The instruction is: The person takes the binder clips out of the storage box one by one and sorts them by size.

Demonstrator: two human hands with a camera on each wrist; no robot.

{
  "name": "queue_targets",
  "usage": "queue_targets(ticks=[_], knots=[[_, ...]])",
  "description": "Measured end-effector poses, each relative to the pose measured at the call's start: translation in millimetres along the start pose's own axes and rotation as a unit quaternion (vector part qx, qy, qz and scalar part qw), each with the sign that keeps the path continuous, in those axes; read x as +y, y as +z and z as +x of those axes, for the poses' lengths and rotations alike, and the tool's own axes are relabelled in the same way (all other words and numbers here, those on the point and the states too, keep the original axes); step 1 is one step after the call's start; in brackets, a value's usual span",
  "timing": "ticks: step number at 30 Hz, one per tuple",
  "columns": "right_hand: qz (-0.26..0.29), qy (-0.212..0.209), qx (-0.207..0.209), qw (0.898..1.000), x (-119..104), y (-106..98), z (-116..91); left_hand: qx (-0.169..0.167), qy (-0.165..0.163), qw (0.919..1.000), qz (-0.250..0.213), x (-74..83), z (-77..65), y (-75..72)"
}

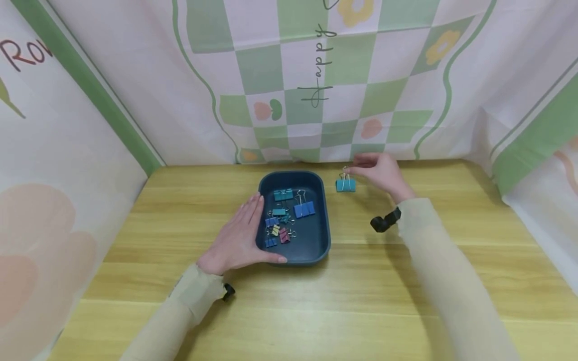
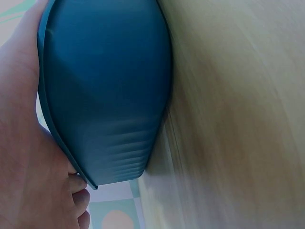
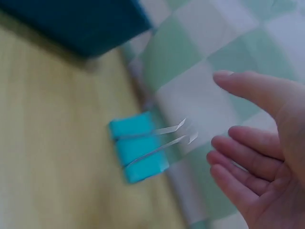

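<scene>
"A green-and-white checked curtain (image 1: pixel 257 70) hangs right behind your wooden worktop (image 1: pixel 325 311). What step are you on?"

"Handling one teal binder clip (image 1: pixel 345 185), I'd judge: either taking it up or setting it down. I can't tell which. It appears to be on the worktop, just right of the dark blue tray (image 1: pixel 312 240) and apart from it, wire handles toward the curtain."

"And your grip?"

"My right grip (image 1: pixel 379 173) is beside the handles, thumb and fingers well parted in the right wrist view, holding nothing. My left grip (image 1: pixel 239 238) rests along the tray's left side, fingers straight, thumb over the near rim; steadying it, I'd say."

"What does the next move call for?"

"If taking, a pinch on those handles; if leaving, a withdrawal without nudging it."

"Anything in the way?"

"The curtain sits close behind the clip, and the tray's wall separates it from those inside: a large blue clip (image 1: pixel 304 209), a small yellow clip (image 1: pixel 275 230), a pink clip (image 1: pixel 284 235) and others."
</scene>
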State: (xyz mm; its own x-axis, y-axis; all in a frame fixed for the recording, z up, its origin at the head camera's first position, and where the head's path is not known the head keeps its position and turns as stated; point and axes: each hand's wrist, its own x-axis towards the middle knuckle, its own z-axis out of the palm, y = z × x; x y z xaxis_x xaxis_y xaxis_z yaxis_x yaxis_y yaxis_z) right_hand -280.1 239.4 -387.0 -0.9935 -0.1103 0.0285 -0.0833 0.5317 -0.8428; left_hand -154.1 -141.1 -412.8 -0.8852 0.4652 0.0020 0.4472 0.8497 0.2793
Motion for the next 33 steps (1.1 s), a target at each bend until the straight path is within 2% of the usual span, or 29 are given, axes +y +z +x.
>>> queue_targets(ticks=[6,13,21,25,33], knots=[[-0.011,-0.029,-0.024,0.999,-41.3,-5.5,-14.2,-0.001,0.001,1.0000,-0.002,0.0,-0.1,-0.8],[0.015,-0.056,-0.049,0.997,-71.9,6.4,-25.7,0.001,-0.002,0.9999,0.011,-1.1,0.4,1.9],[0.006,-0.091,-0.070,0.993,-81.9,33.3,-31.3,-0.002,-0.001,1.0000,0.006,-1.1,0.0,1.5],[-0.029,-0.105,-0.085,0.990,-81.1,49.7,-31.8,-0.005,-0.004,1.0000,0.007,-1.7,0.0,1.9],[-0.072,-0.098,-0.132,0.984,-76.9,80.1,-28.8,-0.003,-0.002,0.9999,0.013,-2.0,1.6,2.4]])
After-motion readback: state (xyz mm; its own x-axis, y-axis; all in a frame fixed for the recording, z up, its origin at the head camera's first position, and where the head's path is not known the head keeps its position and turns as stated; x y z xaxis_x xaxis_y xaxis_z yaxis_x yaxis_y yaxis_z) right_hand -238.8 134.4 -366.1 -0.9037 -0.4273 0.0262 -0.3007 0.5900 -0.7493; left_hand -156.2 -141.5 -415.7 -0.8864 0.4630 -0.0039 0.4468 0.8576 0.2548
